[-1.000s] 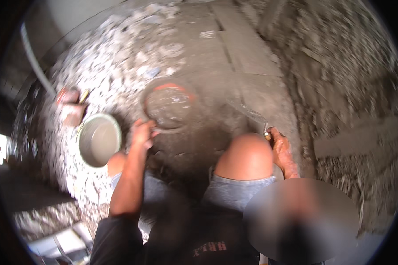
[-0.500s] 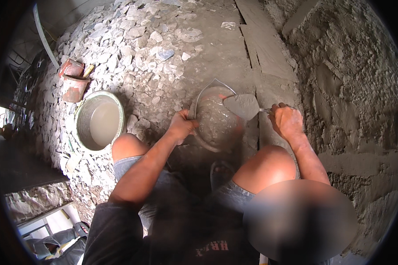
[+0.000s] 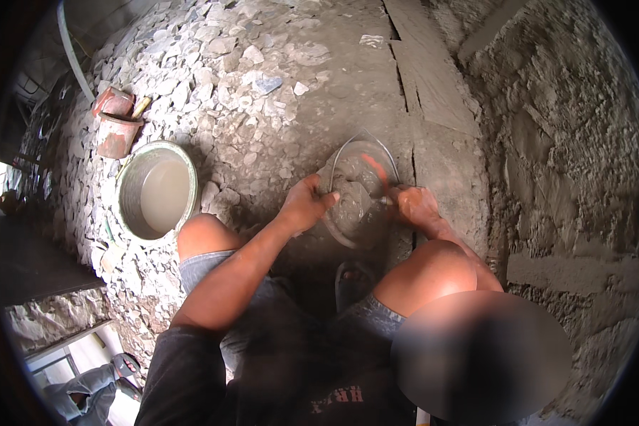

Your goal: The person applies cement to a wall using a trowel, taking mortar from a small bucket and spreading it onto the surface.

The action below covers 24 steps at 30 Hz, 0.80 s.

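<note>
A mortar bucket [image 3: 341, 239] stands on the ground in front of my knees, tilted a little, with a thin wire handle [image 3: 363, 132] raised over it. Wet grey mortar [image 3: 366, 224] lies inside, and a strip of orange wall shows through the smear at the far right. My left hand [image 3: 305, 206] is closed on the bucket's left rim. At the right rim, my right hand [image 3: 417, 207] is closed round the handle of a trowel. The trowel's blade [image 3: 353, 198] is down in the mortar, coated grey and hard to tell from it.
Left of my knee stands a large round tub [image 3: 123, 206] holding cloudy water. Two stained reddish pots [image 3: 118, 136] lie beyond it on broken stones [image 3: 213, 78]. A rough mortar-covered wall [image 3: 568, 142] rises at the right. Another person's leg [image 3: 92, 390] shows at lower left.
My right hand has moved left to the bucket, taking the trowel blade from above the right rim down into the mortar. The wire handle has shifted right. My left hand still grips the rim.
</note>
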Available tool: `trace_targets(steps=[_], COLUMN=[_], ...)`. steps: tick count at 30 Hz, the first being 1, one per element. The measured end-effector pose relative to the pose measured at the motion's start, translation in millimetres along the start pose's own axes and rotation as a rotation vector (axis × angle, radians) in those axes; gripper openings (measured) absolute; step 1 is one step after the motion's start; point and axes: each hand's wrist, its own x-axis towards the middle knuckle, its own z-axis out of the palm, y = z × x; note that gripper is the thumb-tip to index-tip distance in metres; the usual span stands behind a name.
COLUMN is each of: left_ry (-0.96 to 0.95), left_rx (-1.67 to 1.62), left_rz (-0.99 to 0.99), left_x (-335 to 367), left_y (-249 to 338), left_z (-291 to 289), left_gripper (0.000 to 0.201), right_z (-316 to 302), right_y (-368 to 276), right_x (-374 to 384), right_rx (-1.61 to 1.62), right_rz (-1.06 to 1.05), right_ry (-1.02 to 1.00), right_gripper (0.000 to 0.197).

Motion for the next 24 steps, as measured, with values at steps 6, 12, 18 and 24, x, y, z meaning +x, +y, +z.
trace_targets(steps=[6, 12, 18, 24], left_ry=[-0.05, -0.08, -0.115, -0.053], left_rx=[0.036, -0.029, -0.048, -0.086], left_rz=[0.023, -0.039, -0.043, -0.03], left_x=[2, -4, 0, -3], left_y=[4, 8, 22, -1], left_z=[3, -1, 2, -17], left_gripper=[0.023, 0.026, 0.025, 0.027], right_z=[92, 120, 133, 36], right_y=[12, -20, -4, -47], right_x=[-49, -80, -107, -142], right_rx=[0.472, 0.753, 0.882, 1.21], right_rz=[0.214, 0.588, 0.54, 0.424], right_ry=[0.135, 0.29, 0.28, 0.684], right_gripper=[0.033, 0.027, 0.029, 0.019])
